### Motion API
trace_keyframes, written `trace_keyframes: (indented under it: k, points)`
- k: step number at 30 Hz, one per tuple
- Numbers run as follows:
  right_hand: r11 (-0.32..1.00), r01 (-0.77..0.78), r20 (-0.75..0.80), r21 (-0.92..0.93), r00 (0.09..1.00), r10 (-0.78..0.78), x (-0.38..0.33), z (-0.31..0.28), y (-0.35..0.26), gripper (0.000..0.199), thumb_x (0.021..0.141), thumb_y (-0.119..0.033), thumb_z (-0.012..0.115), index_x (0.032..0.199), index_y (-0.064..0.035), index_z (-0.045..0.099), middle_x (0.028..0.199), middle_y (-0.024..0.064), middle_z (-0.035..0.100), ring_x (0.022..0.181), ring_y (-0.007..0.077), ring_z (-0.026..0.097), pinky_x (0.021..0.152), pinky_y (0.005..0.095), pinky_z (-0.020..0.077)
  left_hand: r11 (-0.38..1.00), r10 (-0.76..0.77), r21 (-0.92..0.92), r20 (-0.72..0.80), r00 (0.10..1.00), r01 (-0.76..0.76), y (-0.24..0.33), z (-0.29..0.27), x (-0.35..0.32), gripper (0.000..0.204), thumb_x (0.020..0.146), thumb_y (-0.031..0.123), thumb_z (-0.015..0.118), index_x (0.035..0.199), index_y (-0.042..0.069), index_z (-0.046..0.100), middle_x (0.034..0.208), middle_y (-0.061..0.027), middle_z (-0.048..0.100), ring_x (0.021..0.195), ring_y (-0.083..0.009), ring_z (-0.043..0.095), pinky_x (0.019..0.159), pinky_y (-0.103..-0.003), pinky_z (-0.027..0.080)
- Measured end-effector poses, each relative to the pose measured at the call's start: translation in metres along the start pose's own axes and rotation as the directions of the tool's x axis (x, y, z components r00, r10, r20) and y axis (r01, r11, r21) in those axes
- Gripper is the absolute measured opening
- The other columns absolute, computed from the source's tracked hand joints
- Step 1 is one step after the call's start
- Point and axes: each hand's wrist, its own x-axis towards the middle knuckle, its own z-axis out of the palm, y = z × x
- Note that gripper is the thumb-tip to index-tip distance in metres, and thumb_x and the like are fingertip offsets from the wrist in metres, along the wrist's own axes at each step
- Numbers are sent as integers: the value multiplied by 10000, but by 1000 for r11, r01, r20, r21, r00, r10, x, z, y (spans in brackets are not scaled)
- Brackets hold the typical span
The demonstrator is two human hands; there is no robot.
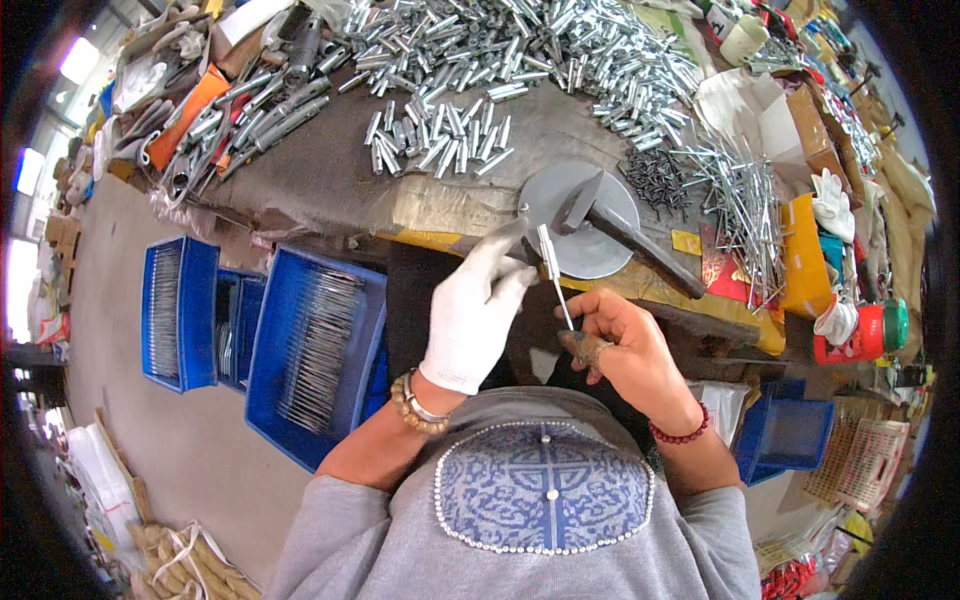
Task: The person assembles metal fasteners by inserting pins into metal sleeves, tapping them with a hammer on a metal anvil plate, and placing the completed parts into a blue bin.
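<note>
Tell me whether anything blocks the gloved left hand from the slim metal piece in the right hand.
Nothing visible stands between the left hand and the slim metal piece pinched in the right hand; the left is close beside its upper end, contact unclear. The hammer lies beyond, on the round plate.

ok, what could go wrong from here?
The right hand pinches the thin rod near its lower end; it might slip and drop past the near edge of the bench.
That hand is bare, so metal edges could nick it.
The hammer lies across the round plate, handle toward that edge; a bump might knock it off.
</note>
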Motion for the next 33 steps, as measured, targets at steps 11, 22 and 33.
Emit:
trace_keyframes:
  k: [11, 22, 33]
  points:
    - [987, -33, -50, 159, 998, 42, -9, 35, 2, 311, 936, 50, 625, 1239, -9, 666, 868, -3, 635, 698, 94, 597, 610, 259, 501, 956, 31, -294, 41, 999, -17, -21, 9, -10, 610, 989, 116, 750, 1547, 28, 519, 1209, -79, 700, 1095, -167, 666, 971, -333, 562]
    - [994, 110, 300, 28, 947, -113, 15, 71, 4, 284, 1101, -52, 621, 1382, -50, 661, 982, 7, 690, 835, 95, 629, 734, 248, 504, 888, -118, -456, -99, 988, 60, -46, -60, -38, 593, 998, 65, 739, 1541, 0, 511, 1109, -73, 704, 1060, -163, 677, 973, -333, 556]
    - [854, 454, -302, -254, 802, -516, 39, 18, 2, 233, 1067, 19, 613, 1247, 35, 761, 1016, 81, 779, 731, 120, 622, 659, 276, 504, 908, -361, -116, -704, 612, 403, -176, -222, -151, 616, 839, 191, 859, 1382, -22, 664, 1293, -183, 760, 1208, -276, 731, 1067, -366, 545]
